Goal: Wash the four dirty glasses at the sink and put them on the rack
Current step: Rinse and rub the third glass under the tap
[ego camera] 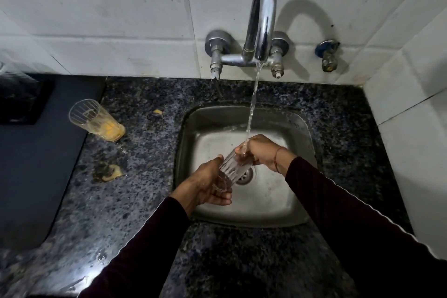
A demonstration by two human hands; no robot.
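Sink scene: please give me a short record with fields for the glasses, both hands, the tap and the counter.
glass in hands: clear ribbed glass, tilted over the sink, mouth toward the water
left hand: left hand holds the glass at its base
right hand: right hand grips the glass at its mouth
tap: tap is running, stream falls on the right hand
dirty glass: dirty glass with yellow residue stands on the counter, left of the sink
counter marks: yellow spill
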